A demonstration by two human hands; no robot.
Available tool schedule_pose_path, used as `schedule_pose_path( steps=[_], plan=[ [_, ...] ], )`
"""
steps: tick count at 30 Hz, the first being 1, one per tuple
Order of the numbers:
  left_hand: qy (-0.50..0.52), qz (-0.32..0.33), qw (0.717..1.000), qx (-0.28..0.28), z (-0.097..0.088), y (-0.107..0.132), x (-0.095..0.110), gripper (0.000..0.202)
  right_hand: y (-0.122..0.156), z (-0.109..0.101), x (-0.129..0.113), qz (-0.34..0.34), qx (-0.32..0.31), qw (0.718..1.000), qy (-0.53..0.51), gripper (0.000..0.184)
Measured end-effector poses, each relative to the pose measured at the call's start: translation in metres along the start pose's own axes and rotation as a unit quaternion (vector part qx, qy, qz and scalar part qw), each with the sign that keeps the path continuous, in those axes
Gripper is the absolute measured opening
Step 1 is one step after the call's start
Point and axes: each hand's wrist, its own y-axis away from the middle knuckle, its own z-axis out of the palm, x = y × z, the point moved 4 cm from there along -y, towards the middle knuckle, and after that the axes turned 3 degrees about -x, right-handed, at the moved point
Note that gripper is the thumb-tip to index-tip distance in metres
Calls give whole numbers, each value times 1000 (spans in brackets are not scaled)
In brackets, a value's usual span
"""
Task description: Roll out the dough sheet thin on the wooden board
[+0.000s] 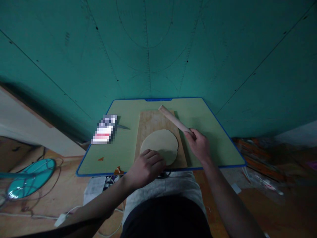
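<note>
Right hand clasped rolling pin by near end, left hand curled over near edge of dough, its grip impossible to tell, dough lay flat on wooden board.

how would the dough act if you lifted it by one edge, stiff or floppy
The dough will likely sag and fold, since it looks like a thin, wide sheet. It may tear near its slightly ragged rim. Lying flat on the board, it seems unlikely to roll or tip if pushed.
</note>
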Motion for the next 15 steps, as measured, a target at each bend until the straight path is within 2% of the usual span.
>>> schedule_pose_path(
  steps=[7, 15],
  plan=[
    [36, -37, 998, 42, -2, -5, -4, 8, 0, 0, -1, 2, -3, 1000, 2, 58],
    [25, -43, 998, 28, -1, -6, -3, 16, -1, -1, -1, 7, -10, 1000, 5, 55]
  ],
)
